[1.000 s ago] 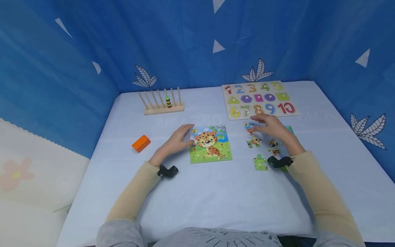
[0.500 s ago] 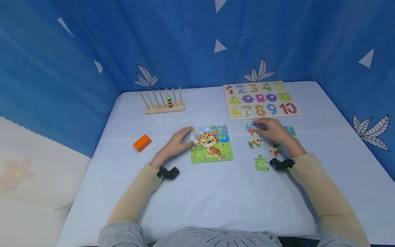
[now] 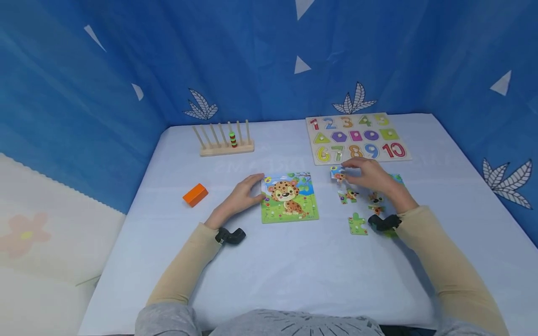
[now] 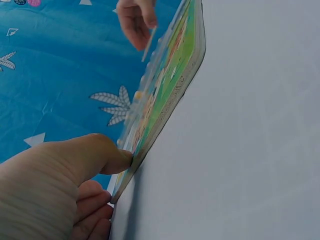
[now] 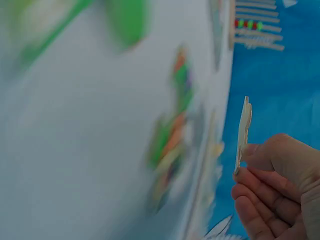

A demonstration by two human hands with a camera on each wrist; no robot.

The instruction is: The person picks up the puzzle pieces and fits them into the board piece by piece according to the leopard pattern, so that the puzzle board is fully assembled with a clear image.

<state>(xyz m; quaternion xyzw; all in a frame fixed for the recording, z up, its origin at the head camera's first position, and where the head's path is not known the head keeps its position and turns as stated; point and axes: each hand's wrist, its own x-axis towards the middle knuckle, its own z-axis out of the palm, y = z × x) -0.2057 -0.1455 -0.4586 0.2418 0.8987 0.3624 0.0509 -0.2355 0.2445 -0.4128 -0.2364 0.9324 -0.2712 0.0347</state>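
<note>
My right hand (image 3: 370, 176) pinches a jigsaw puzzle piece (image 3: 337, 173) between thumb and fingers, lifted off the table; its pale edge shows in the right wrist view (image 5: 243, 132). My left hand (image 3: 241, 195) is at the left side of a square leopard puzzle board (image 3: 290, 198). The left thumb (image 4: 117, 159) touches the board's edge, and the other fingers reach its far left corner. More loose pieces lie below the right hand, among them a green one (image 3: 357, 225) and one with part of an animal (image 3: 348, 196). The right forearm partly covers others.
A number and shape board (image 3: 357, 139) lies at the back right. At the back left stands a wooden peg rack (image 3: 227, 148) with green and red beads on one peg. An orange block (image 3: 195, 195) lies left of my left hand. Blue curtains border the table.
My right hand has come down onto the upper left loose piece, pinched it and raised it slightly. The left hand has stayed at the puzzle board, and the head view has shifted a little.
</note>
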